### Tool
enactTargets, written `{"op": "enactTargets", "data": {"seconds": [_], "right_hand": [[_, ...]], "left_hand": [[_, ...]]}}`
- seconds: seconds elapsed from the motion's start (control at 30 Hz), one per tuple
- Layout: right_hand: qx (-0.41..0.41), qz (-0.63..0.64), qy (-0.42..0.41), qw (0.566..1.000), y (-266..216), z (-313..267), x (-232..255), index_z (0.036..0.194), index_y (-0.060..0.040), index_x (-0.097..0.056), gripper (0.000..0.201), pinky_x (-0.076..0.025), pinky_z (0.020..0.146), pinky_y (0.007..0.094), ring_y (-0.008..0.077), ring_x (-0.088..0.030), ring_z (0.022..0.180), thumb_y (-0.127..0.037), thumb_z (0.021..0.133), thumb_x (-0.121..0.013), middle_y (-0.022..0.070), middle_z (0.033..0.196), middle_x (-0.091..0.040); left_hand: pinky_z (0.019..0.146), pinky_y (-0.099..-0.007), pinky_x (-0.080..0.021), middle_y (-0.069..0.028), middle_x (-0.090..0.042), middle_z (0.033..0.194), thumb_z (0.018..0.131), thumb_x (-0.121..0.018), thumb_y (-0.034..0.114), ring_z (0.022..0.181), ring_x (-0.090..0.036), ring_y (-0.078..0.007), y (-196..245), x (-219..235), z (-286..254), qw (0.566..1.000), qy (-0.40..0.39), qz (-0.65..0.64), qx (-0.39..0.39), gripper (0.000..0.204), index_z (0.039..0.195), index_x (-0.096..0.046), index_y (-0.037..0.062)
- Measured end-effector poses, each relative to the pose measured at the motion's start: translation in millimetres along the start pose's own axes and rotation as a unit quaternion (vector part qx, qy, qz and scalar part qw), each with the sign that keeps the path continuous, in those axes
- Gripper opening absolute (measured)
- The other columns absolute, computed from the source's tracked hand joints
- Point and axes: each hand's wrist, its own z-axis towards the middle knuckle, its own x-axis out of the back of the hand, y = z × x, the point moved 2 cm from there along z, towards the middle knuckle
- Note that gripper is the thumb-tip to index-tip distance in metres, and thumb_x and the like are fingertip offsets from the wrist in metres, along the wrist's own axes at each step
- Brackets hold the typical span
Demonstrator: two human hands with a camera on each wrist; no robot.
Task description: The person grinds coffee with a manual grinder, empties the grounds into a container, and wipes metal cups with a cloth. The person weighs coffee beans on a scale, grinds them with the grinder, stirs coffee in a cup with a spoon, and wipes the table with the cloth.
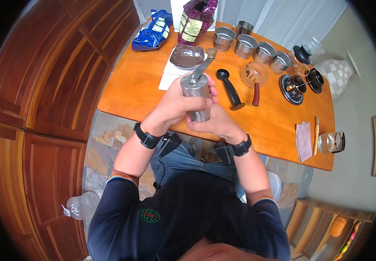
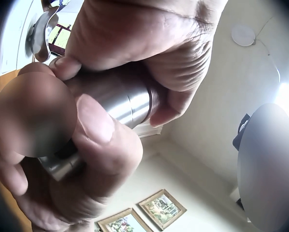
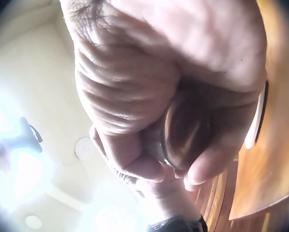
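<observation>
Across the view, a wooden surface [image 1: 140,82] is carrying nearly everything, with a purple bag [image 1: 195,21] standing at its far edge and a blue bag [image 1: 153,32] slumping to the left of it. Above the near edge, both hands are holding a metal hand grinder [image 1: 195,89], roughly upright, its crank side up. The left hand [image 1: 175,102] is gripping the upper body, fingers wrapping round the cylinder; the right hand [image 1: 217,122] is closing round the lower part, thumb lying across it. Beyond the grinder, a brown dish [image 1: 187,57] is resting on a flat white object [image 1: 169,81]. To the right, a glass pot [image 1: 253,75] is pointing its reddish handle nearer the person, and a black tool [image 1: 231,90] is lying between it and the grinder. A dark saucer [image 1: 287,96] is bearing a black cup [image 1: 297,85] farther right. Four open metal cups [image 1: 246,45] are forming a row behind the pot. Near the right end, a glass jar [image 1: 327,142] is sitting beside a pinkish cloth [image 1: 303,141], with a slim brush [image 1: 316,135] lying between them. Smallest, a wooden knob [image 1: 212,53] is topping the crank's outer end.
</observation>
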Motion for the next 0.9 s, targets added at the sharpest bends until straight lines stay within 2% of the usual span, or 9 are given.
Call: {"op": "enactTargets", "data": {"seconds": [0.1,0.33,0.4,0.53,0.63,0.7,0.83,0.9], "right_hand": [[0.049,-0.001,0.023,0.999,8,5,-1,0.096,-0.0066,-0.067,0.021,-0.050,0.078,0.0279,0.0112,-0.062,0.089,-0.012,0.077,-0.075,-0.0001,0.093,-0.066],[0.110,-0.091,0.079,0.987,6,8,-7,0.096,-0.0025,-0.066,0.026,-0.051,0.080,0.0302,0.0133,-0.063,0.090,-0.013,0.075,-0.076,0.0039,0.094,-0.067],[0.137,-0.085,0.135,0.978,2,6,-12,0.098,-0.0006,-0.066,0.029,-0.051,0.080,0.0309,0.0136,-0.064,0.089,-0.014,0.075,-0.077,0.0057,0.093,-0.068],[0.141,-0.099,0.183,0.968,14,10,-13,0.101,0.0005,-0.066,0.034,-0.052,0.077,0.0319,0.0137,-0.065,0.086,-0.016,0.074,-0.080,0.0077,0.093,-0.069],[0.118,-0.148,0.235,0.953,19,11,-15,0.106,0.0004,-0.065,0.043,-0.053,0.077,0.0329,0.0164,-0.067,0.085,-0.020,0.074,-0.084,0.0098,0.092,-0.070],[0.140,-0.173,0.271,0.937,18,11,-15,0.117,0.0015,-0.062,0.062,-0.057,0.079,0.0395,0.0381,-0.072,0.092,-0.031,0.070,-0.085,0.0235,0.095,-0.071],[0.118,-0.230,0.322,0.911,18,9,-21,0.116,-0.0017,-0.063,0.054,-0.056,0.078,0.0389,0.0345,-0.073,0.090,-0.028,0.074,-0.084,0.0190,0.092,-0.072],[0.101,-0.279,0.365,0.882,19,9,-23,0.118,-0.0046,-0.062,0.052,-0.057,0.074,0.0443,0.0411,-0.070,0.087,-0.029,0.076,-0.081,0.0219,0.094,-0.071]], "left_hand": [[0.081,-0.0317,-0.054,-0.0066,-0.066,0.096,0.078,-0.072,-0.002,0.090,-0.066,-0.0154,-2,-2,1,0.999,0.036,0.011,0.001,0.029,0.104,-0.061,0.0029],[0.080,-0.0309,-0.053,-0.0068,-0.066,0.094,0.079,-0.071,-0.003,0.087,-0.065,-0.0153,-7,-2,3,0.998,0.030,0.008,-0.050,0.026,0.102,-0.060,0.0020],[0.079,-0.0313,-0.054,-0.0080,-0.066,0.093,0.079,-0.071,-0.003,0.085,-0.065,-0.0156,-8,-1,3,0.995,0.045,0.035,-0.084,0.025,0.101,-0.060,0.0006],[0.078,-0.0318,-0.053,-0.0087,-0.066,0.092,0.078,-0.070,-0.002,0.085,-0.065,-0.0161,-12,1,6,0.996,0.046,0.017,-0.080,0.024,0.100,-0.060,-0.0004],[0.078,-0.0314,-0.053,-0.0089,-0.065,0.092,0.078,-0.069,-0.002,0.084,-0.065,-0.0161,-14,-1,4,0.991,0.069,0.046,-0.107,0.022,0.098,-0.060,-0.0008],[0.078,-0.0309,-0.053,-0.0088,-0.065,0.091,0.078,-0.068,-0.002,0.085,-0.065,-0.0158,-13,-2,3,0.982,0.099,0.091,-0.132,0.020,0.096,-0.060,-0.0011],[0.079,-0.0307,-0.052,-0.0090,-0.066,0.090,0.078,-0.068,-0.002,0.084,-0.065,-0.0156,-14,-5,0,0.975,0.117,0.118,-0.151,0.018,0.095,-0.059,-0.0013],[0.079,-0.0303,-0.052,-0.0087,-0.066,0.090,0.079,-0.069,-0.001,0.084,-0.065,-0.0154,-14,-8,0,0.968,0.142,0.109,-0.176,0.019,0.095,-0.059,-0.0012]]}}
